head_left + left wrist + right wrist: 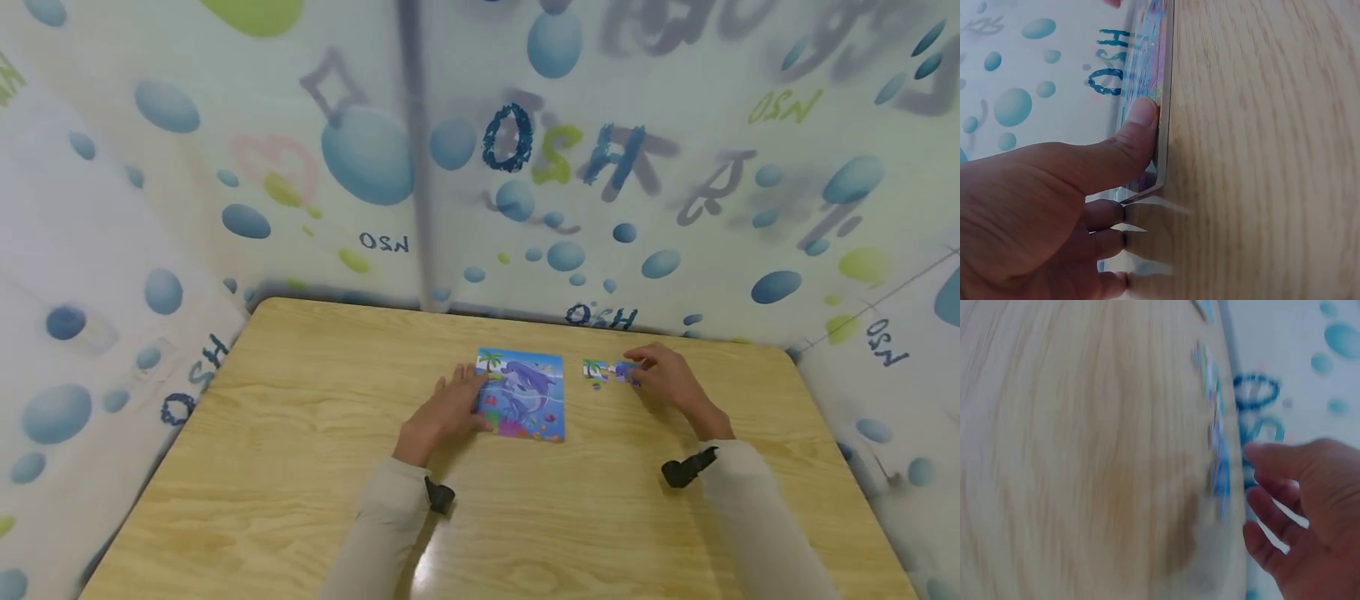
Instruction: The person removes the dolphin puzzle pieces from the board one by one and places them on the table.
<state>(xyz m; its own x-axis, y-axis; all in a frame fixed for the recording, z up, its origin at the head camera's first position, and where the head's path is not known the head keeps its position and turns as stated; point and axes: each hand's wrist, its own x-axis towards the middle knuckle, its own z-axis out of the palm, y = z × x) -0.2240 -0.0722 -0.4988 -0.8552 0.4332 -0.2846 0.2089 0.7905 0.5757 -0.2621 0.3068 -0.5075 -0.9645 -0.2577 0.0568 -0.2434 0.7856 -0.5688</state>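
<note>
A square dolphin picture board [522, 396] lies on the table. My left hand [447, 408] rests at its left edge. In the left wrist view, the thumb of that hand [1041, 206] lies on the board [1155, 69] near a corner, while the other fingertips touch down beside it. To the right, a palm-tree puzzle piece [595, 369] sits next to a purple-and-blue puzzle piece [622, 372]. My right hand [670, 382] is over the purple-and-blue piece. The right wrist view shows the fingers of this hand [1310, 506] loosely bent and apart from the blurred pieces [1219, 456].
A small loose piece [597, 387] lies just below the palm-tree piece. The wooden table [285, 467] meets a patterned wall [480, 208] along its far edge. Another patterned wall [97, 333] stands on the left.
</note>
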